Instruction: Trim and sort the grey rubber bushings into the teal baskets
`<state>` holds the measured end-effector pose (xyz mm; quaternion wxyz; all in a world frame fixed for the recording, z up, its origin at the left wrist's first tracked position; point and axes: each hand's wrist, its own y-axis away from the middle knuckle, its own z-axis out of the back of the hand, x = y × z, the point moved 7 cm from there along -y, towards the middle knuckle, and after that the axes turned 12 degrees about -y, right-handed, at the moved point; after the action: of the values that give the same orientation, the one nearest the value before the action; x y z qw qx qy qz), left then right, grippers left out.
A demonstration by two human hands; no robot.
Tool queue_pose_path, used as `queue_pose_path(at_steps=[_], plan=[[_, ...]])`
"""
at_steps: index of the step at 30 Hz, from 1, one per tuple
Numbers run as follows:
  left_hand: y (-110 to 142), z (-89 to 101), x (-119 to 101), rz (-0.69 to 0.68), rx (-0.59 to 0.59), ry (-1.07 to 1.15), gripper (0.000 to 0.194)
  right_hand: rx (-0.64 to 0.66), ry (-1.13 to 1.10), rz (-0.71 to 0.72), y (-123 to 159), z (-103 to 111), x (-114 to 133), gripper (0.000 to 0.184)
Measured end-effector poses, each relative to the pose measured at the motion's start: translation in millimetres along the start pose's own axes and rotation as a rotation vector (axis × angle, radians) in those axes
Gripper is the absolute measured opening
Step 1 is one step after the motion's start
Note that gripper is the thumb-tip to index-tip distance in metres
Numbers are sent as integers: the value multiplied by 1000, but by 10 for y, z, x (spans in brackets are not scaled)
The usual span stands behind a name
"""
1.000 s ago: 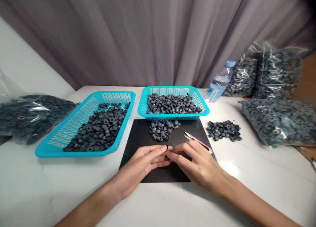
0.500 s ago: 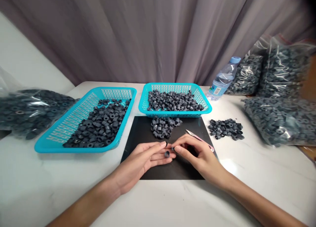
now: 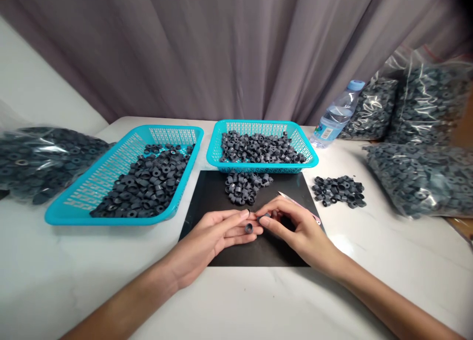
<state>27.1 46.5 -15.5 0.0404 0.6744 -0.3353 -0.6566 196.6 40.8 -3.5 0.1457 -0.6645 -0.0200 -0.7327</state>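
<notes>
My left hand point(image 3: 218, 231) lies palm up over the black mat point(image 3: 221, 254), its thumb pressed on a thin black ring at the fingertips. A small dark grey cap point(image 3: 249, 229), hollow side showing, rests on its fingers. Close beside it, my right hand point(image 3: 291, 226) pinches another small dark grey part point(image 3: 263, 219) between thumb and fingertips; its shape is partly covered. Under that hand lie thread snips point(image 3: 316, 220) with a pink handle, mostly hidden. Beyond both hands sits a pile of grey caps point(image 3: 242, 187) on the mat.
A blue basket point(image 3: 51, 214) of grey parts stands left, another blue basket point(image 3: 264, 166) behind the mat. On the right are a loose pile of parts point(image 3: 338, 191), a water bottle point(image 3: 336, 116) and filled plastic bags point(image 3: 421, 182). One more bag point(image 3: 55, 157) lies far left.
My right fingers have drawn back slightly from the left hand and now pinch a small part. The left fingers have opened out, uncovering the cap on them. The view has tilted slightly down.
</notes>
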Motion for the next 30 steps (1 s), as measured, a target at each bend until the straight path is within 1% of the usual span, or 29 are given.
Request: queue_pose_path(at_steps=[3,7,11,16,21,25,30], plan=[[-5,-6,-9,-16,10,2,23,25,-5,-2,8,-11,19,18],[-14,-22,-1,-28,32,-12,22,2,-42,-21,15,-11,22,17],[-12,-10,4,-25,17,-18,21,-2,-96,15,11,-15,34,20],[-12,-21,-13,-38,40,-18,22,12,-107,76,22,-30,45,21],[-22,11,7,-11,-5,10,19,17,-108,110,33,-34,94,24],[-18,-8,-13,-7,2,-1,19,39,-159,79,28,-21,91,17],[0,-26,-38,-16,21,-16,22,11,-216,37,11,18,31,17]])
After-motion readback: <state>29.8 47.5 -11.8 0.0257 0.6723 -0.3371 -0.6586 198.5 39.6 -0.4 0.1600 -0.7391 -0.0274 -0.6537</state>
